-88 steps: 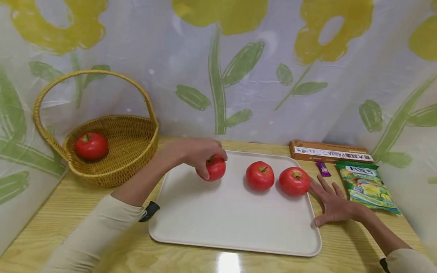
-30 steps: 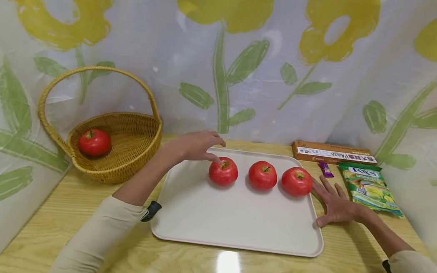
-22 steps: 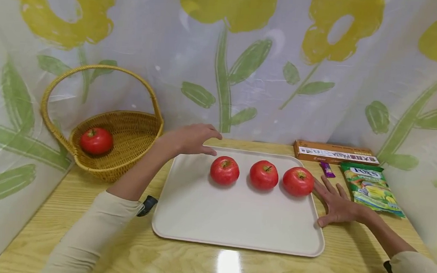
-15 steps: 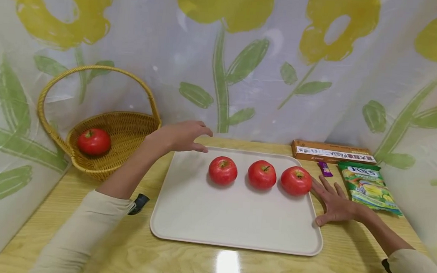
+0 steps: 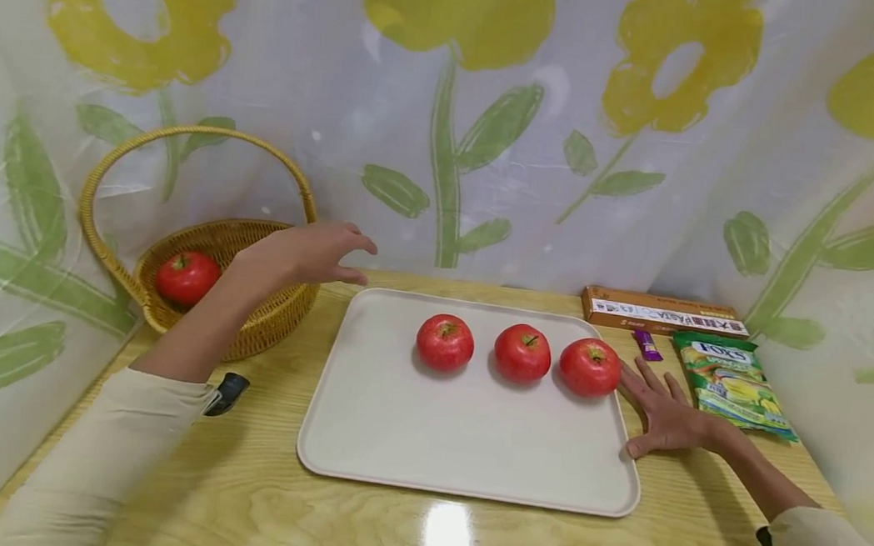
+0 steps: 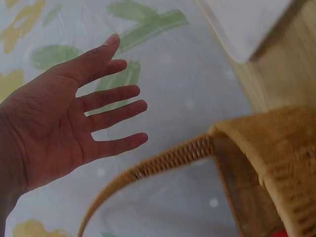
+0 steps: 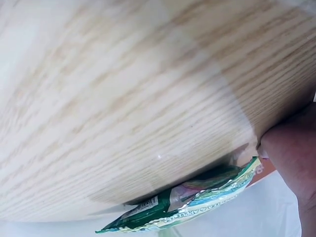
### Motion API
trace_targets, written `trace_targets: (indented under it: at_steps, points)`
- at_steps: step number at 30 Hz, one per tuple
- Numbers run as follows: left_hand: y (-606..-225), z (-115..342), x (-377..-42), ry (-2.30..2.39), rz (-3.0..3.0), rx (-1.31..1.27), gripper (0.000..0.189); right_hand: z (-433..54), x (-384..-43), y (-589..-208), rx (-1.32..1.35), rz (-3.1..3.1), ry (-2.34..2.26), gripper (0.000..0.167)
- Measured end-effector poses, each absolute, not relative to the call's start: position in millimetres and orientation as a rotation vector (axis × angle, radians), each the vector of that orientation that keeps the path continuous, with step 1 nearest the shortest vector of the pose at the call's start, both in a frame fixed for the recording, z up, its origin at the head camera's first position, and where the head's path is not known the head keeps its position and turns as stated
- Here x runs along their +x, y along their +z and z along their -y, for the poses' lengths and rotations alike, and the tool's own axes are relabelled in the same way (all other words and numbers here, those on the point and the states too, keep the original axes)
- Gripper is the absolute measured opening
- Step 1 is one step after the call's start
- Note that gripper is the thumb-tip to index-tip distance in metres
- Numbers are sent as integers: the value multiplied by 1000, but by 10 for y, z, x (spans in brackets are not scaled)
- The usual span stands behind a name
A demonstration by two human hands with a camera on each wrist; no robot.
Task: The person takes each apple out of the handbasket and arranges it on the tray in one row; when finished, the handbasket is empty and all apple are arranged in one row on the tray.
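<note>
Three red apples stand in a row on the white tray [image 5: 457,441]: a left apple [image 5: 444,343], a middle apple [image 5: 522,353] and a right apple [image 5: 590,367]. A fourth apple [image 5: 187,278] lies in the wicker basket [image 5: 276,322]. My left hand [image 5: 310,253] hovers between the basket and the tray, holding nothing; in the left wrist view its fingers are spread, beside the basket handle [image 6: 168,158]. My right hand [image 5: 665,412] rests with spread fingers at the tray's right edge, its fingertips close to the right apple; whether they touch it I cannot tell.
Right of the tray lie a green Fox's candy bag [image 5: 731,383], a small purple wrapper [image 5: 647,346] and a long brown pasta box [image 5: 663,310]. A flowered curtain [image 5: 306,73] closes off the back of the wooden table [image 5: 316,524].
My left hand set the left apple down on the tray, let go and drew back leftward toward the basket. My right hand stays in place beside the tray.
</note>
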State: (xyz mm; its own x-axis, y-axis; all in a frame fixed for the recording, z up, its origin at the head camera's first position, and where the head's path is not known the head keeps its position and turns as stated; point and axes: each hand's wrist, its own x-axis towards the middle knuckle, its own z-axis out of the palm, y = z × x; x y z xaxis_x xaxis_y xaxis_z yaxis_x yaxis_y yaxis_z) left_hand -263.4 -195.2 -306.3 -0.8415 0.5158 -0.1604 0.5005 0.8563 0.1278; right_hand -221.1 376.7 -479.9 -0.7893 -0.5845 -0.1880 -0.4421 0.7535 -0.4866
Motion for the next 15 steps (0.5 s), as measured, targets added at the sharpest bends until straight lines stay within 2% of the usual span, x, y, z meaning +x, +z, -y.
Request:
trace_targets:
  at_steps: [15]
  points:
    - [-3094,2858,-2745,92,-2909,725,52,-3746,-2168,-4745,-812,-2649,-570,128]
